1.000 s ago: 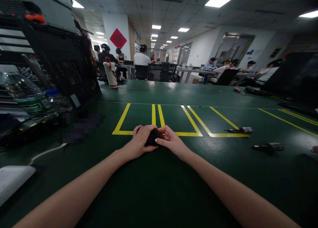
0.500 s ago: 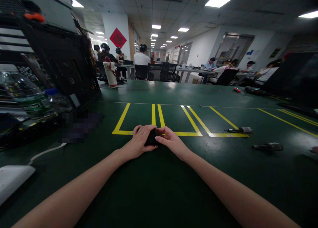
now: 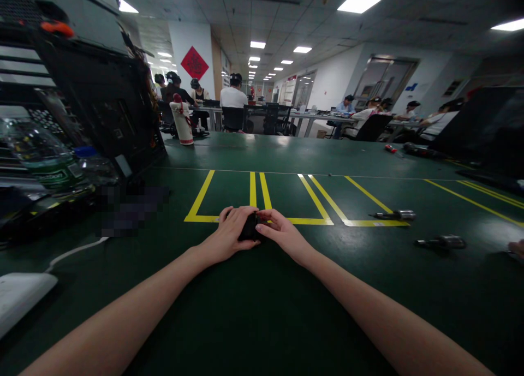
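Note:
Between my hands, on the green tabletop, sits a small black block-like object (image 3: pixel 249 228) whose kind I cannot make out. My left hand (image 3: pixel 233 230) wraps over its top and left side, with the thumb along the near edge. The fingers of my right hand (image 3: pixel 282 232) curl against its right side, thumb and fingertips close to the edge. Much of the object is hidden under my left fingers. Yellow tape lines (image 3: pixel 311 221) run across the table just beyond and beside my hands.
Two metal-bodied tools with thin shafts (image 3: pixel 395 215) (image 3: pixel 444 242) lie to the right. Another person's hand (image 3: pixel 516 249) shows at the right edge. On the left stand an open computer case (image 3: pixel 110 108), a water bottle (image 3: pixel 45 152) and a white power strip (image 3: pixel 24 288). A white bottle (image 3: pixel 182 122) stands farther back.
My hands and the black object hold almost the same position. At the right edge, the other person's hand has come slightly farther into view.

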A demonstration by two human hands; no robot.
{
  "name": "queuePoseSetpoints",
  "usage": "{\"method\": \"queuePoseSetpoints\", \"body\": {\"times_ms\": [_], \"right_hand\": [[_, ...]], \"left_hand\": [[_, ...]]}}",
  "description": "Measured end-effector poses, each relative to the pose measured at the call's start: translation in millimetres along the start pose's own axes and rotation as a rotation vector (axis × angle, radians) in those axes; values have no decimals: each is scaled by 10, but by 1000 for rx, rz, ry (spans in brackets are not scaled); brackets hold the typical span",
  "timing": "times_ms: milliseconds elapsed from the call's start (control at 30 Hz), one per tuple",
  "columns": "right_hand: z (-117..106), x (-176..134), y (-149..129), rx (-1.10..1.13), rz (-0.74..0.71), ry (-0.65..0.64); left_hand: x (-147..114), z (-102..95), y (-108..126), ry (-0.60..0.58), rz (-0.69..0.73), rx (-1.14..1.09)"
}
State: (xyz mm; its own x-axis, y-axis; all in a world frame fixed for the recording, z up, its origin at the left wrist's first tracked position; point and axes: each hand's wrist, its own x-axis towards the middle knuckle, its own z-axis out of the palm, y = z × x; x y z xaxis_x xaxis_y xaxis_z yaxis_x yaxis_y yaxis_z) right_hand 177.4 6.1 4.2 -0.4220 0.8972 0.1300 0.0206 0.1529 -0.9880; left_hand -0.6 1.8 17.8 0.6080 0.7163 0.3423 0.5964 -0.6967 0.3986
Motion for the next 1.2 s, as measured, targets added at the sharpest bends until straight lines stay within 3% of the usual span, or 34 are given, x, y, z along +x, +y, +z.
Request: {"method": "queuePoseSetpoints", "body": {"times_ms": [200,433,633,767,1200], "right_hand": [[-1,-16,-37,75,-15,-46],[17,7,11,18,-60,17],[-1,4,-7,-3,20,-8],[5,-15,-14,67,-21,-52],[3,-15,-22,-3,3,-1]], "left_hand": [[-15,-12,-8,-2,5,-10],[-8,29,-38,29,11,2],[-14,-3,-9,2,5,-2],[-14,-15,5,-3,-2,1],[-16,-24,10,-1,-1,-7]]}}
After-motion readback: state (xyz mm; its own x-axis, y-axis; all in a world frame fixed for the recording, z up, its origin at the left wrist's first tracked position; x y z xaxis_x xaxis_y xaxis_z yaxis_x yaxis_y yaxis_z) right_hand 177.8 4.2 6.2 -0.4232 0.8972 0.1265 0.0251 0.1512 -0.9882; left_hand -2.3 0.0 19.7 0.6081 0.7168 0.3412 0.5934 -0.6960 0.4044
